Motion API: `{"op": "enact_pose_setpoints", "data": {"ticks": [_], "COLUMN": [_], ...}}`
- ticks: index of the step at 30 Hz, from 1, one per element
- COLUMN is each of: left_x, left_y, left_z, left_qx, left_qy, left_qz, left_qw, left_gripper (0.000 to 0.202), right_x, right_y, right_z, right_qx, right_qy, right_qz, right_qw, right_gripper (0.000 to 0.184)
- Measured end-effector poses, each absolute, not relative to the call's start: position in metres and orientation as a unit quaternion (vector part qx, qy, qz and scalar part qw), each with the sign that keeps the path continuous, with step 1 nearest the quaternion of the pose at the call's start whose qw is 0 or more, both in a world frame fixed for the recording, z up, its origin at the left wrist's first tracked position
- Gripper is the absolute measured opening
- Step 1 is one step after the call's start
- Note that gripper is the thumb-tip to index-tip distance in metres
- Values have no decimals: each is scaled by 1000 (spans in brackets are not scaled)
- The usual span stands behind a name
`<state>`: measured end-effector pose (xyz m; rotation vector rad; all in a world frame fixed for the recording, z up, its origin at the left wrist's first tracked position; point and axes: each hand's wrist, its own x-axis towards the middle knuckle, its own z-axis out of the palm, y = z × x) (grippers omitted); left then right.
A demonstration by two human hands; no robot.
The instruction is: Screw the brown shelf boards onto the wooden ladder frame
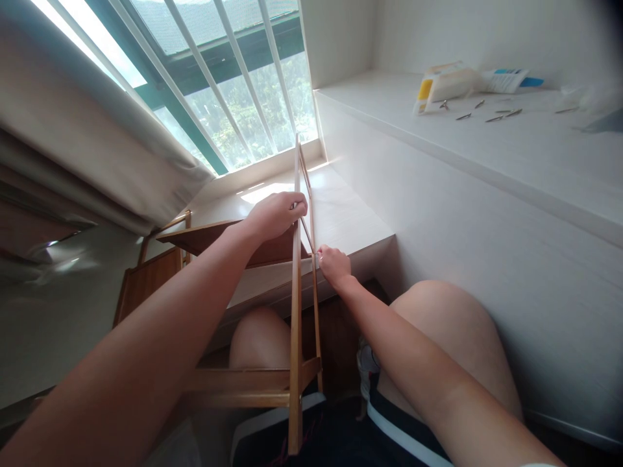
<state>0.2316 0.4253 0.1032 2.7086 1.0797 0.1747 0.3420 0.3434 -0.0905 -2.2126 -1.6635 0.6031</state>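
A narrow wooden frame [296, 305] with paired uprights and short crosspieces stands tilted between my knees. My left hand [280, 211] is closed over its near upright, and a small dark bit shows between the fingers. Lower down, my right hand [335, 264] pinches at the far upright; a tiny thin thing shows at its fingertips, too small to name. A brown wooden panel [214, 243] reaches out to the left behind my left forearm. Near my lap, a wooden rail [243, 389] joins the frame's lower end.
On the white ledge [438, 146] at right lie several metal screws [503, 117], a white tube with a blue cap [506, 81] and a pack with a yellow end [442, 81]. A barred window [233, 84] is ahead, with a curtain [97, 123] at left. Another wooden piece [146, 282] stands beyond my left arm.
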Motion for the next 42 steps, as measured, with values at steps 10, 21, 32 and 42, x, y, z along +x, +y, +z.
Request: {"op": "enact_pose_setpoints", "data": {"ticks": [10,21,32,42], "left_x": [230,229,230,231], "left_y": [424,424,421,416], "left_z": [100,99,100,100], "left_qx": [922,921,923,927], "left_qy": [362,360,355,347], "left_qz": [80,89,88,85], "left_qw": [113,117,118,111], "left_gripper": [27,25,26,26], "right_x": [341,341,341,342], "right_y": [343,341,342,335], "right_z": [-95,-97,-100,-102], "right_qx": [-768,-765,-762,-760], "right_qy": [-589,-593,-597,-595], "right_qz": [198,193,190,206], "right_qw": [157,160,164,161], "right_gripper": [34,34,30,33]}}
